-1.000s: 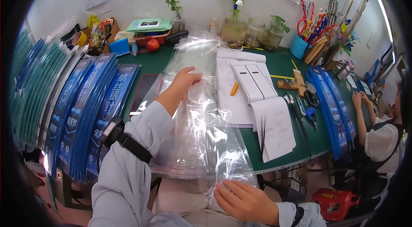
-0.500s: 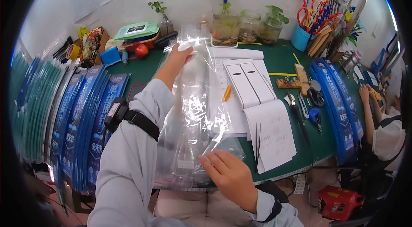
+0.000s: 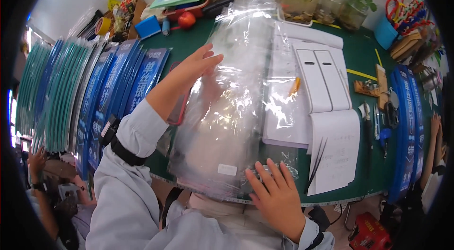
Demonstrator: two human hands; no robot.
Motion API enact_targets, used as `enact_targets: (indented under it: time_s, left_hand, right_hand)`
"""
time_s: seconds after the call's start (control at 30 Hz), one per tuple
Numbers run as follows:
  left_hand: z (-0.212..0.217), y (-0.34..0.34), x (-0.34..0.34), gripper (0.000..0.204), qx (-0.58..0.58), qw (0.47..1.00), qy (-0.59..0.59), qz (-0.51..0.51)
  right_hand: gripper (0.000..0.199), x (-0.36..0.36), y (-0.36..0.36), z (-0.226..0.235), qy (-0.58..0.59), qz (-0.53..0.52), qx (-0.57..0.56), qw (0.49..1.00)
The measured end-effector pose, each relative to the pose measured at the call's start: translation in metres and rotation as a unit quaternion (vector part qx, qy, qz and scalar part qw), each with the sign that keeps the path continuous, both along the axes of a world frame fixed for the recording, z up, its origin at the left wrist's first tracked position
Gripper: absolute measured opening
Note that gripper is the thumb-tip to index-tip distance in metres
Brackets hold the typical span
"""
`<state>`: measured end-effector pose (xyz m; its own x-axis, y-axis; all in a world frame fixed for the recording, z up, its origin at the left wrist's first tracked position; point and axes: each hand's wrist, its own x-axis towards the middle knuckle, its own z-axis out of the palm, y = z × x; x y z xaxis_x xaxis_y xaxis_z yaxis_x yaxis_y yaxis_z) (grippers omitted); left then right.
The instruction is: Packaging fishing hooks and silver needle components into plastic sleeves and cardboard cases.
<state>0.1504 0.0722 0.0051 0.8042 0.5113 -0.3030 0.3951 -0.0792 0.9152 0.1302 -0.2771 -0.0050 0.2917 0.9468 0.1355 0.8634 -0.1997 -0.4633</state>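
A stack of clear plastic bags (image 3: 227, 108) lies lengthwise across the table in front of me, glossy and wrinkled, with a small white label (image 3: 227, 169) near its close end. My left hand (image 3: 196, 65) hovers over or rests against the left side of the bags, its fingers stretched out and apart. Whether it touches the film is hard to tell. At the near right corner of the bags my right hand (image 3: 276, 195) is spread flat, fingers apart, with the fingertips at the plastic.
Blue and green packaged strips (image 3: 111, 82) hang in a row on the left. Right of the bags lie a notepad (image 3: 335, 146), white panels (image 3: 326, 80), an orange cutter (image 3: 295, 85), black tweezers (image 3: 316, 167) and tools. Glass jars (image 3: 354, 11) stand behind. Other people's hands (image 3: 38, 160) show at both sides.
The view has turned left. My left hand has come back from the far end of the bags toward their middle left. My right hand's fingers have spread wider.
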Motion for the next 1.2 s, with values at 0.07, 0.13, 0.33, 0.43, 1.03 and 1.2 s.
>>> enact_targets:
  time_s: [0.07,0.13,0.33,0.43,1.03,1.2]
  left_hand:
    - [0.004,-0.015,-0.028,0.077,-0.086,0.996,-0.002,-0.016]
    - [0.002,-0.037,-0.053,0.079,-0.107,0.994,0.009,-0.029]
    - [0.001,-0.083,-0.092,0.071,-0.222,0.973,-0.013,-0.054]
    - [-0.003,-0.099,-0.107,0.07,-0.243,0.965,-0.052,-0.081]
    - [-0.103,-0.196,-0.317,0.042,-0.084,0.985,0.055,-0.14]
    - [-0.125,-0.176,-0.282,0.043,-0.103,0.969,0.046,-0.22]
  right_hand:
    - [0.055,0.003,-0.003,-0.006,-0.018,-0.005,-0.007,1.0]
    - [0.054,0.007,-0.006,-0.008,-0.042,-0.019,-0.015,0.999]
    - [0.051,0.012,-0.012,-0.007,0.005,-0.132,0.061,0.989]
    - [0.051,0.007,-0.004,0.002,0.011,-0.102,0.047,0.994]
    - [0.021,-0.212,-0.32,-0.182,0.34,-0.586,0.036,0.734]
    - [0.021,-0.208,-0.332,-0.171,0.305,-0.586,-0.002,0.75]
